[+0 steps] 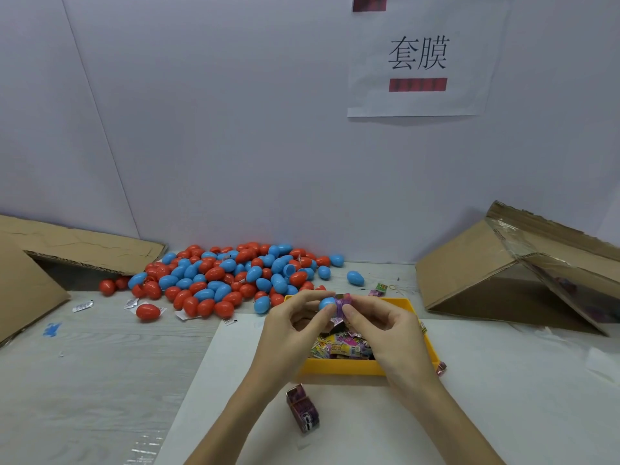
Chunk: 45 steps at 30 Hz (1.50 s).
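Note:
My left hand [295, 325] pinches a blue plastic egg [326, 303] above the yellow tray [339, 368]. My right hand [382, 330] pinches a purple printed film sleeve [343, 302] that sits over the right end of that egg. Both hands meet over the tray's far half. The tray holds several colourful printed sleeves [340, 347]. A large heap of red and blue eggs [231, 276] lies behind the tray against the white wall.
One sleeved egg [303, 407] lies on the white sheet [503, 397] in front of the tray. Tilted cardboard flaps stand at the left [30, 283] and right [496, 266]. A lone red egg [148, 312] and small paper slips lie on the grey table. A paper sign [419, 58] hangs on the wall.

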Available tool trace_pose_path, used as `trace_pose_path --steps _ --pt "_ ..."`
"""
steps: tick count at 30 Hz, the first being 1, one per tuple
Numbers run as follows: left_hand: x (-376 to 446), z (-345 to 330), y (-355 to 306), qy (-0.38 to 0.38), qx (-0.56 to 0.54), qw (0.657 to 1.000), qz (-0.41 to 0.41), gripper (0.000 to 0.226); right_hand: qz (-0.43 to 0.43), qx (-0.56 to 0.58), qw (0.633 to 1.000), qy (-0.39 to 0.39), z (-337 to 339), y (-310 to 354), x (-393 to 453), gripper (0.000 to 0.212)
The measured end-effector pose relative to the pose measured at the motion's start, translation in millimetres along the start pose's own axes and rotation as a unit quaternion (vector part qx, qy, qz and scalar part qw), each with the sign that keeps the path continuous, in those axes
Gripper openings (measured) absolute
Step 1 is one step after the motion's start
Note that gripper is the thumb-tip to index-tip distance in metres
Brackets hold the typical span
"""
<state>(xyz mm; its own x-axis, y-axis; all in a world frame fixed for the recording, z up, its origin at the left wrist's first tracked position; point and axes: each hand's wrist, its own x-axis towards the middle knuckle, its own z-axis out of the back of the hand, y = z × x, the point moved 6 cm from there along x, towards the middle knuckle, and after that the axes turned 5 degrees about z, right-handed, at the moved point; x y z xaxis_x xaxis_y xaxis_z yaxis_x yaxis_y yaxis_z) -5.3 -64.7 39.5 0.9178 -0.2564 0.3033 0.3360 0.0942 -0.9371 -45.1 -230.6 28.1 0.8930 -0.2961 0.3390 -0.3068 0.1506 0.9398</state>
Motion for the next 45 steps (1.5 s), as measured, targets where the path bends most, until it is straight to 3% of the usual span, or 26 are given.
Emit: trace_pose_path --steps 12,17,22,26,28,33,39,45 --pt "1.5 3.8 2.7 -0.016 0.017 1.0 -0.008 0.047 0.015 0.019 1.0 -0.013 -3.6 7.7 -2.7 0.04" --pt "0.6 1.7 2.0 -0.009 0.01 1.0 -0.008 0.037 0.012 0.009 1.0 -0.009 -4.5 8.4 -3.4 0.03" --pt "-1.0 0.8 -1.6 -0.012 0.008 0.999 -0.03 0.036 0.003 0.006 1.0 -0.001 -6.4 8.2 -4.8 0.034" --pt "-2.9 2.5 -3.4 -0.037 0.029 0.997 -0.056 0.035 -0.036 0.054 0.998 0.007 -7.7 4.2 -5.8 0.032" --pt "-3.5 0.8 -5.9 -0.022 0.047 0.996 -0.076 0.044 -0.093 0.137 0.986 0.02 -11.1 0.0 -6.9 0.032" --pt "-3.4 -0.1 -9.0 -0.01 0.086 0.99 -0.115 0.046 -0.247 0.318 0.913 0.07 -24.0 -1.9 -14.2 0.03" --pt "-3.7 -2.3 -11.8 0.014 0.104 0.983 -0.148 0.046 -0.281 0.338 0.893 0.092 -27.9 1.4 -17.6 0.04" --pt "-3.8 -3.3 -7.2 0.044 0.085 0.987 -0.126 0.046 -0.307 0.343 0.883 0.094 -29.3 0.2 -19.9 0.045"
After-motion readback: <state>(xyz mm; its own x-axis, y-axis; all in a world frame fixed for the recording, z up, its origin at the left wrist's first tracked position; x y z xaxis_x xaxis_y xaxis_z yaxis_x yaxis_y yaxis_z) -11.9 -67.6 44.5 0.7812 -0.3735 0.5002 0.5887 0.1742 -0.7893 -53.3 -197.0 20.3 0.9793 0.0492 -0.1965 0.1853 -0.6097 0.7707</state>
